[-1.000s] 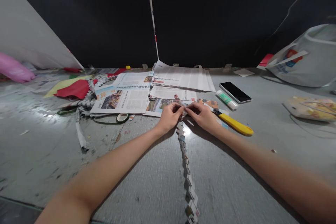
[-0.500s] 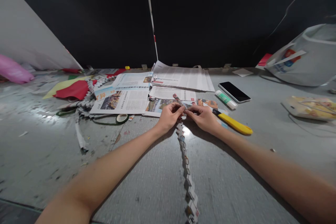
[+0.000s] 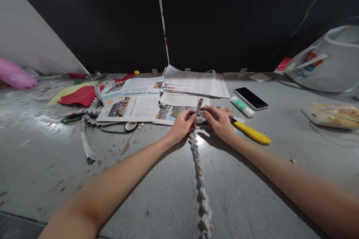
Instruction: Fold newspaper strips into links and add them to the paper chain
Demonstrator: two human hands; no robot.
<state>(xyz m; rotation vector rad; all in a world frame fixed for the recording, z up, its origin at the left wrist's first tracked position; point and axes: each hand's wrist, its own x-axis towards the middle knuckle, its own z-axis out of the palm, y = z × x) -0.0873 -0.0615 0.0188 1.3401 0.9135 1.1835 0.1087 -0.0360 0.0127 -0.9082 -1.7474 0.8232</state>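
Note:
A zigzag chain of folded newspaper strips (image 3: 202, 190) runs along the grey surface toward me. My left hand (image 3: 183, 124) is closed, pinching the chain's far end between thumb and fingers. From that end a narrow reddish-grey paper strip (image 3: 199, 104) sticks up and away from me. Just to the right, my right hand (image 3: 219, 122) has its thumb and index fingertips slightly apart beside the strip. Whether a fingertip touches the strip is too small to tell. A yellow-handled cutter (image 3: 252, 132) lies by my right wrist.
Newspaper sheets (image 3: 140, 101) spread beyond my hands, under a black wall. Right of them are a glue stick (image 3: 242, 106), a phone (image 3: 251, 98) and a white bag (image 3: 328, 59). At left lie green tape (image 3: 130, 126), red paper (image 3: 80, 96) and more folded chain (image 3: 97, 106).
My right fingertips have parted from the pinch against my left fingers and moved slightly right. The paper strip now stands more upright and leans right. My left hand keeps its hold.

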